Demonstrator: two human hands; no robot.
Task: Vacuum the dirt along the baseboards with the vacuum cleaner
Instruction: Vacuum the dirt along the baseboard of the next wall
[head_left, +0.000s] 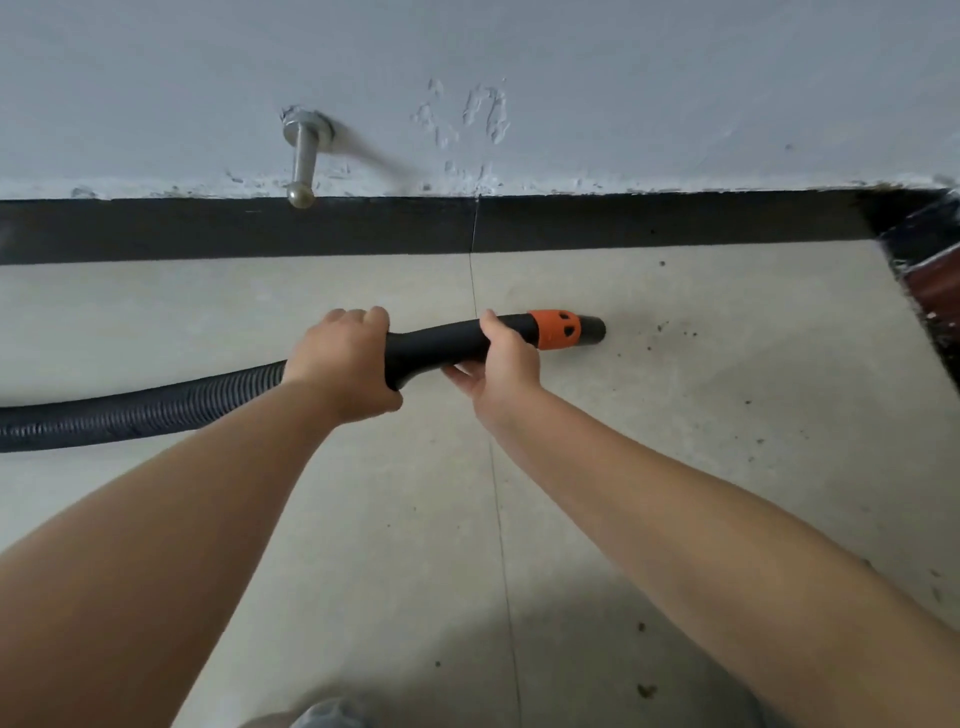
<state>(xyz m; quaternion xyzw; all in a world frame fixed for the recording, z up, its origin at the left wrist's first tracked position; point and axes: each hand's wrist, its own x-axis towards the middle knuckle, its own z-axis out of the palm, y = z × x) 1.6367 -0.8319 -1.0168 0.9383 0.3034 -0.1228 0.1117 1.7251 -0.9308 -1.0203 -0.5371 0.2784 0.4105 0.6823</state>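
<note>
- Gripping the black vacuum handle (441, 345) near its hose end, the left hand (343, 364) is curling its fingers round it
- The right hand (501, 358) is clasping the handle just behind the orange collar (558, 330)
- The nozzle tip (592, 330) is pointing right, near dirt specks (670, 327) on the tile floor (675, 415)
- The ribbed hose (140, 410) is trailing left
- The black baseboard (363, 226) is running along the far wall (623, 78), below a metal door stop (304, 161)

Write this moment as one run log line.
left hand: grips vacuum handle | right hand: grips handle | nozzle: pointing at dirt specks

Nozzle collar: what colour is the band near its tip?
Orange, on the black nozzle; the head view shows it.
</note>
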